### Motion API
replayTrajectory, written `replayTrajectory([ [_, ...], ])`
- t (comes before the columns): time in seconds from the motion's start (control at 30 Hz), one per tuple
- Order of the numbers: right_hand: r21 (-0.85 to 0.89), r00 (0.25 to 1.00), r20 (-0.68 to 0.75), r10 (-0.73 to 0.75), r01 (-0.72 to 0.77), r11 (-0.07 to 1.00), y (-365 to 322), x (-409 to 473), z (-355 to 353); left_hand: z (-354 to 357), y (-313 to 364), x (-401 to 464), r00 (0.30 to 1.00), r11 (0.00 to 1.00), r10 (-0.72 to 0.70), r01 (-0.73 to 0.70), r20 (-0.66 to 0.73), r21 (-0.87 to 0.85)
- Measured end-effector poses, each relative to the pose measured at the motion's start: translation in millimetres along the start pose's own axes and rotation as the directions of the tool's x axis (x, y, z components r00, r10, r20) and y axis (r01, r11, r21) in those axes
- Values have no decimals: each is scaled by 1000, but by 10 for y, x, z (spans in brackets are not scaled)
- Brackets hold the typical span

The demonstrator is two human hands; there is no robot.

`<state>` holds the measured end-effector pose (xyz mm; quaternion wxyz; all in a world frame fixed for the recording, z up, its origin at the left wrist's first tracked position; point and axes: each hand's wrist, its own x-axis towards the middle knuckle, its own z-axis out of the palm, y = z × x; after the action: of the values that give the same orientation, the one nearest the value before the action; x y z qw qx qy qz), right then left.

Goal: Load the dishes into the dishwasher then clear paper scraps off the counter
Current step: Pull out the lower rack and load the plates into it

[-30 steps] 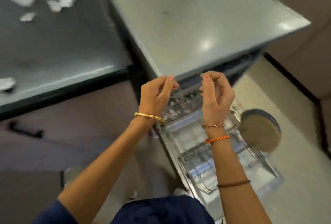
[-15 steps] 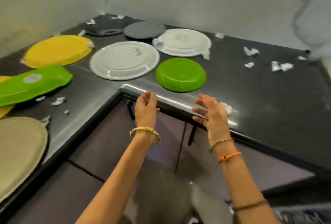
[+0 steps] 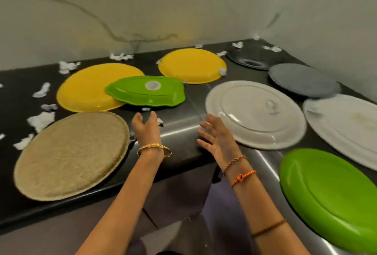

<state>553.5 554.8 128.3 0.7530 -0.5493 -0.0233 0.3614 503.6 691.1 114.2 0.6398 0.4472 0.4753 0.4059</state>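
Nearest me, at about 4 o'clock, a glossy green round plastic plate (image 3: 328,195) lies upside down at the edge of the dark stone counter (image 3: 183,132), its right side cut off by the frame. At 8 o'clock lies a round tan woven mat (image 3: 71,154). My left hand (image 3: 145,130) and right hand (image 3: 216,140) hover over the counter's inner corner, fingers spread and relaxed, holding nothing.

Beyond my right hand, at 2 o'clock, sits a large pale grey oval plate (image 3: 255,114), face down. At 12 o'clock a green leaf-shaped plastic tray (image 3: 146,92) overlaps a large yellow oval plate (image 3: 89,89). Farther back are a second yellow plate (image 3: 191,65), a dark grey plate (image 3: 302,80) and a black plate (image 3: 253,59). Torn white paper scraps (image 3: 40,120) are scattered among them.

I judge the green tray the likeliest next pick, and I would slide my fingers under its raised rim from both sides, lifting it level so it clears the yellow plate beneath it.

The dishwasher is out of view. A white platter (image 3: 346,128) at 3 o'clock is cropped, and motion blur softens its surface detail.
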Motion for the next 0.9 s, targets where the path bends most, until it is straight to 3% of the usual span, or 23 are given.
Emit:
replayTrajectory([
  [0.13,25,988,53,145,-147,989,47,400,448,-250,132,485,989,996,-49,39,-141,-75],
  [0.3,41,964,107,242,-248,968,146,739,1062,-503,412,961,975,994,20,-44,-222,-102],
  [0.43,-34,951,137,279,-277,960,312,836,1621,-778,602,1372,956,992,-85,57,-281,-108],
  [0.57,-223,960,126,252,-220,950,426,891,1840,-1030,656,1518,967,999,-38,35,-250,-17],
  [0.63,-390,981,116,158,-101,915,485,874,1787,-1210,624,1476,967,980,107,-64,-230,188],
  [0.7,-589,982,182,54,65,806,531,851,1701,-1437,587,1456,933,827,278,-111,-229,552],
  [0.77,-751,957,290,-5,231,619,567,807,1626,-1633,568,1408,938,618,273,-1,-214,786],
  [0.83,-812,915,397,-66,384,440,593,769,1595,-1733,547,1366,967,494,170,82,-188,866],
  [0.9,-819,880,455,-138,474,324,641,762,1584,-1779,518,1320,977,445,125,99,-171,890],
])
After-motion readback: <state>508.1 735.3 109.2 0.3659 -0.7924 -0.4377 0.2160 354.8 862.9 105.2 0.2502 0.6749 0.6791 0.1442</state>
